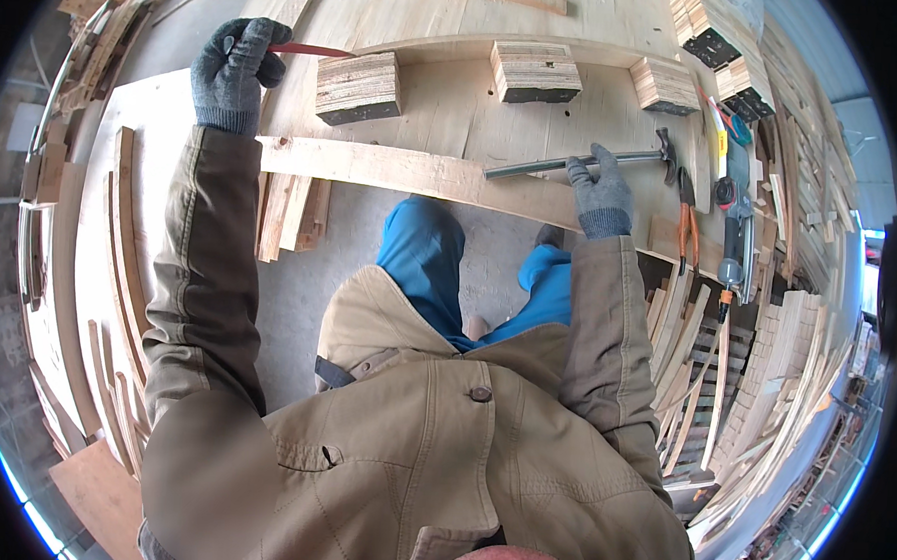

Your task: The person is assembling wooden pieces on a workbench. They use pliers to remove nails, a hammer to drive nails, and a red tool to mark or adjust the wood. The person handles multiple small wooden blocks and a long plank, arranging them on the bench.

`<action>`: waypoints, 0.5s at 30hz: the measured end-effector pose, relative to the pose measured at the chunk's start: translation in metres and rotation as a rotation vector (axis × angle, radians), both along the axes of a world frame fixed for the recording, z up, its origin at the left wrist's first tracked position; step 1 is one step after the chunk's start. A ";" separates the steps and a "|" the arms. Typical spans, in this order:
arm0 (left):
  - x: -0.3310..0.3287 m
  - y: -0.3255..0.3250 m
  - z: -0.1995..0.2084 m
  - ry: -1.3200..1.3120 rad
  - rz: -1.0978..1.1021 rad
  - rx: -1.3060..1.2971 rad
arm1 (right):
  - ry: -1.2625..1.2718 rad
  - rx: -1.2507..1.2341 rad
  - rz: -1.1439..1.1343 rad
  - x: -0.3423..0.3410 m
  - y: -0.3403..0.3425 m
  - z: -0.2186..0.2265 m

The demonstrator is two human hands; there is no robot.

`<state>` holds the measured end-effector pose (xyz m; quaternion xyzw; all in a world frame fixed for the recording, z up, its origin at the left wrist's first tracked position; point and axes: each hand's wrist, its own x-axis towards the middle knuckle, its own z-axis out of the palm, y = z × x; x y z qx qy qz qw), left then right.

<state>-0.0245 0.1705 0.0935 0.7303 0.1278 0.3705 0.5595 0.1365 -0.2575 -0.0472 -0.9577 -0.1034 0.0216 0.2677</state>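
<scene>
At the far left of the bench, my gloved left hand (231, 70) is closed on a thin red tapered stick (313, 50). The stick's tip points right, close to a layered plywood block (357, 88). My gloved right hand (602, 192) is closed around the metal shaft of a hammer (528, 168), whose head lies to the right. Below the hammer runs a long pale board (374, 163) along the bench's near edge. Two more plywood blocks, a middle one (536, 74) and a right one (664, 85), sit against a curved wooden strip (439, 49).
Orange-handled pincers (687, 230) and a grey power tool (736, 218) lie at the bench's right side. Stacked plywood blocks (714, 36) stand at the far right. Many loose wood strips (764, 394) are piled at the right, and several long strips (121, 226) lie at the left.
</scene>
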 end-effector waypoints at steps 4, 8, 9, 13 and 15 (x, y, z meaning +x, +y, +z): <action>0.009 0.010 -0.003 -0.005 0.034 -0.020 | 0.020 -0.034 -0.012 0.001 0.002 0.003; 0.016 0.014 0.006 0.040 0.026 -0.005 | 0.039 -0.045 -0.003 0.002 0.003 0.005; 0.018 0.013 0.008 0.053 0.043 0.002 | 0.050 -0.048 -0.003 0.003 0.003 0.006; 0.029 0.008 0.013 0.088 0.044 0.040 | 0.154 -0.086 0.001 0.013 0.007 0.012; 0.040 0.010 0.014 0.175 0.000 0.102 | 0.203 -0.103 0.017 0.017 0.009 0.014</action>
